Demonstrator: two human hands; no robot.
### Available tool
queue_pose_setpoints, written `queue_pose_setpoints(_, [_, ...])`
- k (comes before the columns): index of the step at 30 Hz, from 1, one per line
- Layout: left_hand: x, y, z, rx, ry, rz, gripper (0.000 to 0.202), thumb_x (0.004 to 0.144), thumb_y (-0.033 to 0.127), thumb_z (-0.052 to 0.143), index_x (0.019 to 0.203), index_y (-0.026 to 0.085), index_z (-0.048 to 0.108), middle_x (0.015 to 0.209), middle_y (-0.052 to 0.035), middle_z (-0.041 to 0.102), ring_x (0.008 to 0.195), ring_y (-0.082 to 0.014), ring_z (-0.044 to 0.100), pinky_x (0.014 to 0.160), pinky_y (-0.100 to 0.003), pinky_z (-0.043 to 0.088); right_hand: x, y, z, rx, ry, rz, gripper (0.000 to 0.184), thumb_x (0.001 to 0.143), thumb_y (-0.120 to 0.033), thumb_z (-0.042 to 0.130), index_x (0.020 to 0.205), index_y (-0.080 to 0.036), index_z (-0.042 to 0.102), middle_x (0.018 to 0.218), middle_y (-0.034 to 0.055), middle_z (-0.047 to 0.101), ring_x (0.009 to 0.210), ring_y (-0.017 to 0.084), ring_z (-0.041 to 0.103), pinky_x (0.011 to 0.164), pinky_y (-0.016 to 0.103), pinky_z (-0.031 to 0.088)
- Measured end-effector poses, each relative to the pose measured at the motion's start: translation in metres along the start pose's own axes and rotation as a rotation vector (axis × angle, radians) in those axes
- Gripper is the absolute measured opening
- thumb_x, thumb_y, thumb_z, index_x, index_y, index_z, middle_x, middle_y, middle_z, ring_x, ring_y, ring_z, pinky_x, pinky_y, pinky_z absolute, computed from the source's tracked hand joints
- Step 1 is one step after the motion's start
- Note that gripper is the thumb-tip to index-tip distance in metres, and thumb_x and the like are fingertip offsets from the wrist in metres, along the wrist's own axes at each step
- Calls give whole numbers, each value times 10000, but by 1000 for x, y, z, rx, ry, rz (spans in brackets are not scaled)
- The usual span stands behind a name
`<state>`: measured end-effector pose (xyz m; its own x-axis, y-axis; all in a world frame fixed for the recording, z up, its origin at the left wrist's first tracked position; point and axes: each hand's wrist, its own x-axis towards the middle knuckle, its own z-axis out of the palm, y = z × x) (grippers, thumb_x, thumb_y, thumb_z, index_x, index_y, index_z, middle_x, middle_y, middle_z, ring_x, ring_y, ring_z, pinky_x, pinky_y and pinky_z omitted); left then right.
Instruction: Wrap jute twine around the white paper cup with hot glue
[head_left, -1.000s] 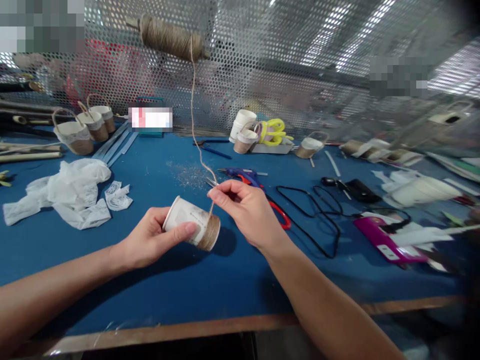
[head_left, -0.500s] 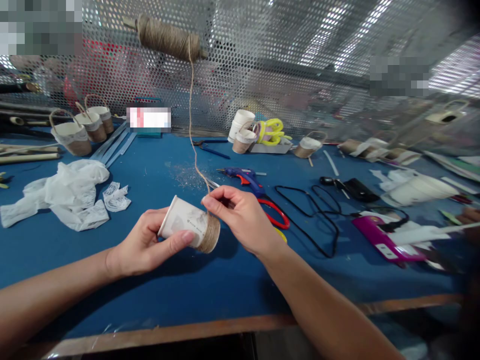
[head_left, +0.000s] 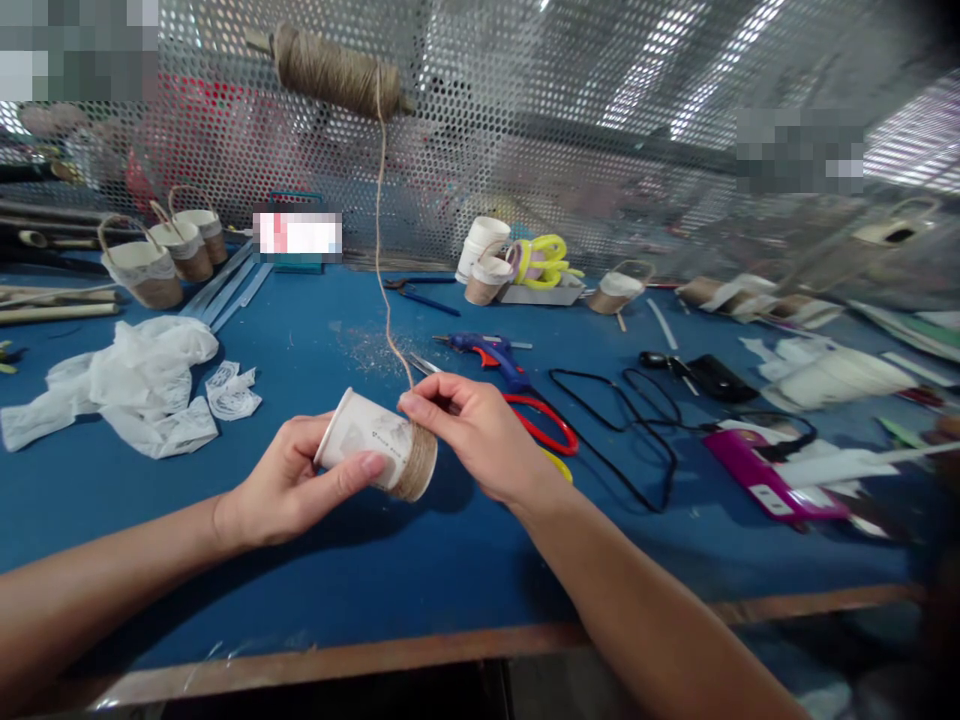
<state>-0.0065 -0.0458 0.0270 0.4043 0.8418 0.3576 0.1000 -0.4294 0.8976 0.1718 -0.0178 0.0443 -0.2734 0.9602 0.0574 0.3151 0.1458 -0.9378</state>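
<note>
Near the middle of the frame, the left grip (head_left: 289, 485) is closed around a white paper cup (head_left: 364, 437), its thumb (head_left: 364, 468) laid along the near side, while the other fingers mostly pass out of sight behind the wall. The cup lies tilted on its side, its open rim towards the left, beside that hand, and its base towards the lower right, well clear of the thumb. A wound band of brown twine (head_left: 420, 465) covers the base end, outside the left grip and just below the right grip.

The right grip (head_left: 480, 435), at the centre of the frame, pinches the twine strand (head_left: 380, 200) between thumb and forefinger, close to the cup's upper side; whether those fingertips touch the cup I cannot tell. From the pinch the strand runs up to the spool (head_left: 334, 72) at the upper left of the frame.

The cup is held over the blue surface (head_left: 337, 590). Beyond the right grip, right of centre, lie a blue glue gun (head_left: 491, 350) and 1 pair of scissors with red handles (head_left: 551, 430). White lace (head_left: 127, 385) is heaped at the left of the frame, with 3 handled cups (head_left: 154, 275) above it.
</note>
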Motion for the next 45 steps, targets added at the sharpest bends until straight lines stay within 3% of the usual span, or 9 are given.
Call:
queue_pose_setpoints(6, [-2, -2, 1, -84, 6, -34, 185, 752, 155, 557, 568, 138, 559, 559, 35, 498, 483, -61, 383, 464, -179, 338, -1, -1, 1, -17, -18, 30, 233, 732, -391, 578, 714, -159, 584, 652, -7, 559, 586, 103, 479, 571, 253, 394])
queue_pose_setpoints(9, [-2, -6, 2, -191, 30, -151, 138, 746, 209, 590, 628, 141, 611, 562, 27, 535, 505, -71, 420, 494, -182, 364, 1, 1, 0, -55, -5, 6, 243, 757, -395, 550, 773, -159, 606, 730, 20, 602, 658, 124, 524, 625, 267, 413])
queue_pose_setpoints(12, [2, -9, 4, -393, 138, -304, 148, 722, 289, 626, 727, 143, 654, 631, 2, 618, 556, -91, 491, 554, -196, 412, 3, 4, -3, -85, 83, -16, 310, 802, -426, 477, 889, -152, 592, 832, 53, 618, 721, 137, 544, 647, 273, 423])
queue_pose_setpoints(15, [8, -9, 5, -537, 256, -389, 195, 690, 312, 660, 753, 128, 661, 664, -16, 653, 603, -106, 536, 604, -209, 437, 2, 1, -6, -122, 138, -31, 350, 810, -477, 438, 831, -151, 563, 771, 47, 591, 673, 129, 525, 589, 266, 410])
queue_pose_setpoints(20, [14, -10, 4, -620, 344, -463, 193, 672, 302, 677, 731, 120, 649, 639, -4, 653, 584, -96, 546, 595, -204, 433, -6, -11, 0, -176, -51, -14, 270, 748, -439, 550, 740, -172, 513, 684, -2, 541, 599, 102, 465, 568, 256, 393])
queue_pose_setpoints(32, [9, -13, 3, -225, 278, -333, 247, 754, 348, 583, 840, 123, 639, 792, -33, 677, 683, -134, 571, 668, -235, 453, -7, -9, 6, -168, -75, 16, 165, 719, -309, 574, 722, -185, 465, 669, -27, 517, 586, 92, 458, 571, 251, 399])
queue_pose_setpoints(45, [5, -14, 4, -95, 205, -224, 221, 803, 306, 518, 885, 134, 631, 851, -45, 687, 721, -147, 600, 679, -241, 478, -7, -11, 6, -172, -57, 54, 189, 733, -325, 549, 661, -178, 453, 594, -42, 450, 528, 74, 395, 487, 224, 328])
